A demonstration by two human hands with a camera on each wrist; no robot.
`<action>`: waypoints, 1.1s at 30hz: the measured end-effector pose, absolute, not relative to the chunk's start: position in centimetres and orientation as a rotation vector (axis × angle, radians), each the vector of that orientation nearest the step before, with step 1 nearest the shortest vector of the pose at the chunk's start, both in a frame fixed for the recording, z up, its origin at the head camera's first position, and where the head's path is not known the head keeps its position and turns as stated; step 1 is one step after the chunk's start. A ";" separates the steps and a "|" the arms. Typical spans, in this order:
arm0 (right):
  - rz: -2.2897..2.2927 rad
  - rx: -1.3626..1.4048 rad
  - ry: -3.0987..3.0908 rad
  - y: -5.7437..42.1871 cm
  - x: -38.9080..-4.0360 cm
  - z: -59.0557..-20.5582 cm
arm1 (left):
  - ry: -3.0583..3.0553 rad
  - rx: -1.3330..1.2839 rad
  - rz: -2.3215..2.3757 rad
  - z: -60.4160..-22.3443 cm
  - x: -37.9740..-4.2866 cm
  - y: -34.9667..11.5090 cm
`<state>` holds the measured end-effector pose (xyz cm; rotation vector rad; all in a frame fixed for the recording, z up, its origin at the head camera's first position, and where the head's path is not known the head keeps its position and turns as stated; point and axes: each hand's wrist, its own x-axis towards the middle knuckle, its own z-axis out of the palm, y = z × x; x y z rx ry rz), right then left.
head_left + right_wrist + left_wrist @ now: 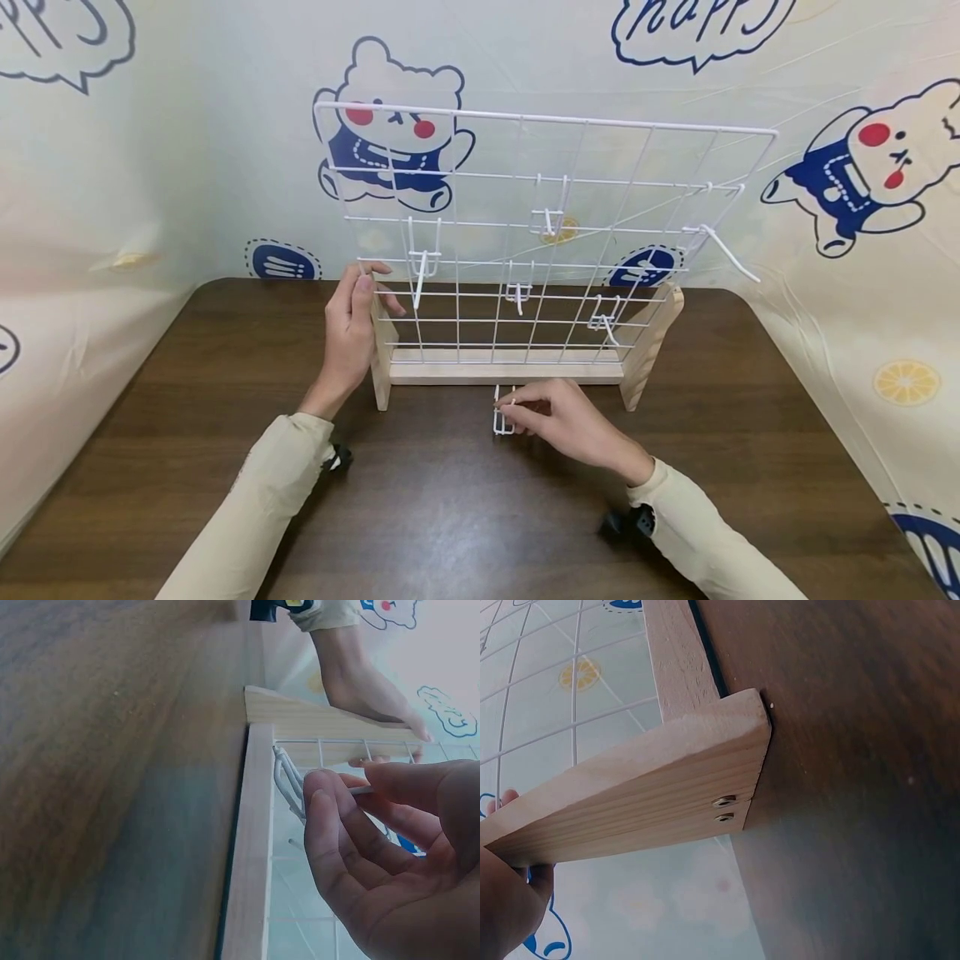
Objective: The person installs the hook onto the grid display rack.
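Observation:
A white wire grid rack [555, 118] stands on a wooden base bar [506, 374] between two wooden side panels. My left hand [349, 329] grips the upper part of the left side panel [645, 787], thumb in front and fingers round behind. In front of the base bar, my right hand [562, 421] pinches a small white wire hook [287, 782] between thumb and fingertips, held just off the grid. Part of that hook is hidden by the fingers. Several similar hooks hang on the grid, including a long-pronged one [422, 279] near my left hand and another [604, 322] at lower right.
The rack stands towards the back of a dark brown wooden table [450, 517]. Behind it hangs a pale cloth [247, 150] printed with cartoon bears. A hook at the grid's right edge [731, 252] juts outward. Black devices are strapped at both wrists.

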<state>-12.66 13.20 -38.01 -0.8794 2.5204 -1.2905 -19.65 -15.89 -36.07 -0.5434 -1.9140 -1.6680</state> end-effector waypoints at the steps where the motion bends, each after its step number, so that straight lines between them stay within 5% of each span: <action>1: -1.286 -0.890 2.525 13.3 -12.6 -37.9 | -1.914 -0.540 -1.669 -36.4 -19.9 -16.0; 33: -1.213 -0.933 2.652 14.7 -12.6 -35.3 | -1.896 -0.664 -1.897 -35.2 -20.0 -17.2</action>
